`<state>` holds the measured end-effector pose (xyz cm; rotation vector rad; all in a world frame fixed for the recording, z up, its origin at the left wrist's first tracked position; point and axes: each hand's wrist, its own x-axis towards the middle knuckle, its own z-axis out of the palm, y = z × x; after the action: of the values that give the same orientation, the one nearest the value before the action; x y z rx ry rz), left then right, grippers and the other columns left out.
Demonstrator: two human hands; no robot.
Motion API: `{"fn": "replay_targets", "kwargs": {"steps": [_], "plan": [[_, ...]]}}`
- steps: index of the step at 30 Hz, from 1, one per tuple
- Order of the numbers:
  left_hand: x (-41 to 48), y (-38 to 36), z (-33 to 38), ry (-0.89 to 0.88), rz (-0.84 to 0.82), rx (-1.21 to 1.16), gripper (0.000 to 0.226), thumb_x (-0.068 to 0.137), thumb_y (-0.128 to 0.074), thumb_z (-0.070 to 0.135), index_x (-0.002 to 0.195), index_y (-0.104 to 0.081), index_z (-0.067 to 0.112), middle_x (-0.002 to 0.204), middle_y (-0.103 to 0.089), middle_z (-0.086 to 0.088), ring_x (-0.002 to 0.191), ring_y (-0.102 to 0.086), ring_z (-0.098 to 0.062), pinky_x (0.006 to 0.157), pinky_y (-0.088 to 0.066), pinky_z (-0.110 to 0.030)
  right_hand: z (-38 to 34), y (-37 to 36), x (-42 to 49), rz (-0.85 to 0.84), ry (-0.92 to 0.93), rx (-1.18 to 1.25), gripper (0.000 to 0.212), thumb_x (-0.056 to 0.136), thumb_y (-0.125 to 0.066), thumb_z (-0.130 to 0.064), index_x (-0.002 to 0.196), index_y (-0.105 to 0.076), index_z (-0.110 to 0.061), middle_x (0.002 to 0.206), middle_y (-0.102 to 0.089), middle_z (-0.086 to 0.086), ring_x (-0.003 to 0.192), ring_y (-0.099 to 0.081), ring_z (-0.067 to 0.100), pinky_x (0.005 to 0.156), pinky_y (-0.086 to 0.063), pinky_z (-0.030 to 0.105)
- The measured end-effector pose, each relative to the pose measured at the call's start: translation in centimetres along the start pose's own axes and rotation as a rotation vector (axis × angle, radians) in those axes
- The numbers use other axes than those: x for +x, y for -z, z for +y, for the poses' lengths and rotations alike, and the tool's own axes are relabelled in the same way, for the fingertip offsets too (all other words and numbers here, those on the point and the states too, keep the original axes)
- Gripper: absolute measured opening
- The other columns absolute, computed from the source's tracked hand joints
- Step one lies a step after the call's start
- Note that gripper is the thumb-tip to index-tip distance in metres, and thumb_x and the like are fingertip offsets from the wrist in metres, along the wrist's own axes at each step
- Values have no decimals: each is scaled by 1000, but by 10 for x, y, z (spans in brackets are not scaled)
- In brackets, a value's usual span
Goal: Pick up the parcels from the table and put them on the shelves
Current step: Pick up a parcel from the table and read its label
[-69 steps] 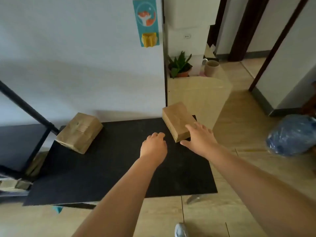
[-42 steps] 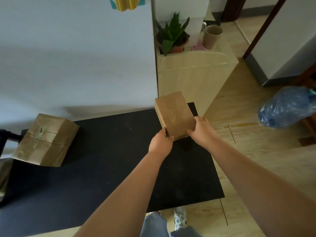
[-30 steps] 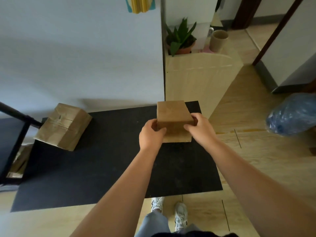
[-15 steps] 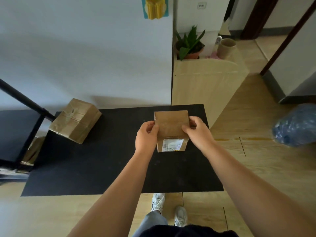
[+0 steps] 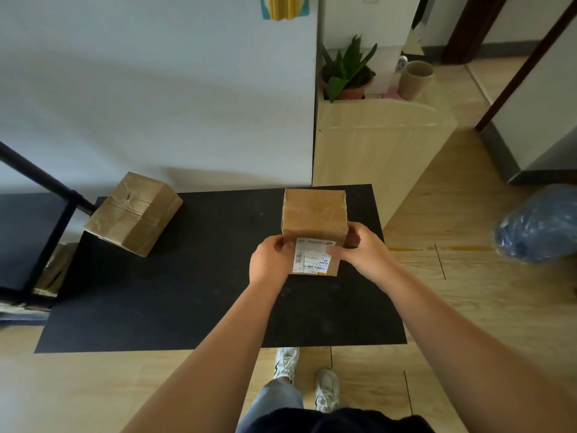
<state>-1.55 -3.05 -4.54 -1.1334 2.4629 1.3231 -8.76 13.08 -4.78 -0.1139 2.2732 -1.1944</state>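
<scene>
Head view, looking straight down over the black worktop (image 5: 175, 307), and both hands are on the job: the left hand (image 5: 271, 260) and the right hand (image 5: 363, 250) each have a closed grip on the small parcel (image 5: 313, 220), one on either side, clamping it between them above the right part of the worktop. It's tipped so the near face with the white shipping label (image 5: 312, 256) looks up at us, and the right thumb lies across the edge of that label. Whether its bottom edge is touching the surface, I cannot tell from here. It looks like plain brown cardboard wrapped in glossy tape, so expect stiff walls that take a squeeze but slick patches where the tape runs; the bare card and the corners are the better purchase. It's compact and sits easily in two hands, so probably light, though that's a guess. The second parcel (image 5: 134, 214) waits at the far left corner of the worktop, tilted, creased and heavily taped, likely softer at the seams, so a hold under the bottom would be safer. The dark shelf frame (image 5: 46, 226) stands just left of it.
</scene>
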Motion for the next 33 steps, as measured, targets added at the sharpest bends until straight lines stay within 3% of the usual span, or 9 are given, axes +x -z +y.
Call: {"fn": "replay_targets", "kwargs": {"steps": [4,10,13,15,17,20,23,28,33], "plan": [[7,3,1,32,74,-77,36,100,-51,35,128,-61,15,117,-69,-1,91,-60,-13,75,-48,-30,-6,-1,2,74,47,-29,48,92,-67,-21,138,-55,-15,129,-65,4,120,-60,22,91,-48,32],[14,-3,-15,126,53,-91,34,99,-55,26,131,-59,16,106,-66,2,94,-66,-16,82,-57,-36,-1,-18,10,-14,7,-94,57,94,-63,-17,147,-44,-21,141,-58,2,127,-56,21,98,-50,38],[14,-10,-27,143,-5,-66,37,97,-58,22,133,-56,18,104,-66,2,87,-68,-16,71,-60,-34,3,-21,11,-87,-31,-102,64,92,-65,-13,150,-38,-24,145,-53,0,127,-55,20,95,-53,37],[13,-13,-32,85,-31,8,41,97,-59,21,137,-52,18,117,-66,-2,85,-63,-10,56,-50,-21,5,-25,10,-58,-63,-179,75,90,-69,-17,153,-30,-22,150,-46,4,131,-53,23,96,-50,38],[14,-13,-34,21,-10,73,45,96,-61,22,139,-49,20,129,-61,-4,90,-60,-10,55,-44,-16,11,-28,8,-11,-154,-315,88,85,-74,-29,155,-22,-20,155,-37,9,133,-50,28,96,-48,40],[14,-13,-32,-65,54,150,50,94,-63,22,141,-47,23,139,-51,-3,110,-62,-18,75,-54,-26,20,-28,5,-51,-316,-453,95,81,-74,-47,155,-21,-16,150,-43,12,122,-59,30,88,-55,40],[15,-10,-29,-172,87,303,56,94,-63,18,146,-41,22,148,-42,-3,131,-48,-22,91,-52,-33,25,-29,6,-95,-309,-340,80,85,-72,-43,149,-32,-16,134,-59,9,91,-71,22,67,-62,33],[18,-5,-20,-357,52,514,57,93,-61,15,146,-42,22,154,-37,-2,141,-35,-24,111,-41,-41,16,-34,12,26,-173,-406,67,87,-71,-28,146,-40,-20,137,-52,8,107,-64,22,72,-52,27],[28,-8,-18,-461,-30,702,67,89,-68,19,149,-38,26,158,-32,1,147,-27,-25,120,-28,-44,3,-31,22,62,-68,-478,62,89,-69,-16,144,-43,-26,137,-44,7,84,-55,13,59,-45,22]]}}
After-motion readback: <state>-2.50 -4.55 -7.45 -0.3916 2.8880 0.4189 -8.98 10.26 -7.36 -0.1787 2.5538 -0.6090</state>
